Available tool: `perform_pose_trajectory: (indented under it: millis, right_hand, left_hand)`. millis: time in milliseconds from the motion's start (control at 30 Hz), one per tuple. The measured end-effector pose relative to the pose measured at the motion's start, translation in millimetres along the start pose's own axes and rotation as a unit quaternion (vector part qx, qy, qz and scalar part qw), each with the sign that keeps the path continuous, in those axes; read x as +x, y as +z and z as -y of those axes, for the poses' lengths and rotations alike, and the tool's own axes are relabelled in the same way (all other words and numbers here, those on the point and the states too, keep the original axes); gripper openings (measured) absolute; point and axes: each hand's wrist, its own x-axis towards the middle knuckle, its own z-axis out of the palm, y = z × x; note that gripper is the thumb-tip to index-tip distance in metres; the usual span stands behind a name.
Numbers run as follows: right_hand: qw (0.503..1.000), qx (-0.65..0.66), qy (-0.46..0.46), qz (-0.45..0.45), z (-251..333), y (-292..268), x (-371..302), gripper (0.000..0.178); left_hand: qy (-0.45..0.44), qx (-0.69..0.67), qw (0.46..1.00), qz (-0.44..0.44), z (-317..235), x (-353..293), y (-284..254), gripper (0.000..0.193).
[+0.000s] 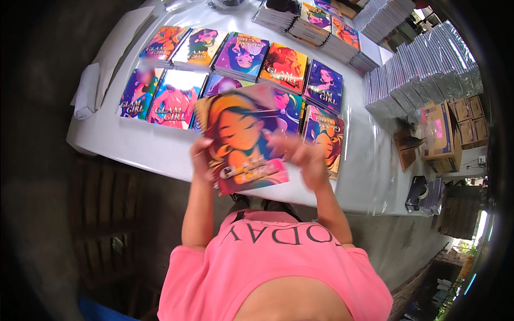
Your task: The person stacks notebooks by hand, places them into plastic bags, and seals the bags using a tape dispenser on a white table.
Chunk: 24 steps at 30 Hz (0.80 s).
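While the left fingers point(201, 145) grip the notebook point(235, 131) near the worktop point(367, 171), support it evenly; the right fingers' point(292, 147) closure is indeterminable.

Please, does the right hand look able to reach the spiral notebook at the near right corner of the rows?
Probably yes: the right hand appears close to that corner notebook, whose cover shows mostly clear, while the left hand grips the held notebook.
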Motion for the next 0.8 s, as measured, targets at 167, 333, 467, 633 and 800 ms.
perform_pose_trajectory:
  millis: [167,333,467,633,800]
  right_hand:
    - [0.901,-0.415,-0.029,-0.124,-114.8,9.7,7.3,0.044]
    - [0.978,-0.169,0.017,-0.119,-165.1,-13.1,-26.5,0.041]
    - [0.941,0.314,-0.024,-0.124,-87.0,-51.1,-3.6,0.03]
    - [0.869,0.293,-0.269,0.296,-13.0,0.3,99.1,0.028]
    - [0.942,-0.124,-0.206,0.233,-55.9,58.4,162.9,0.039]
  left_hand:
    - [0.141,0.076,0.983,-0.094,-84.8,-75.6,-38.1,0.042]
    - [0.156,0.07,0.982,-0.076,-77.0,-122.7,-42.9,0.057]
    - [0.088,0.017,0.988,-0.13,-31.3,-107.2,-20.9,0.067]
    - [0.013,-0.057,0.988,-0.144,5.5,-63.6,-6.0,0.062]
    - [0.112,0.025,0.988,-0.105,1.4,-86.0,-37.8,0.063]
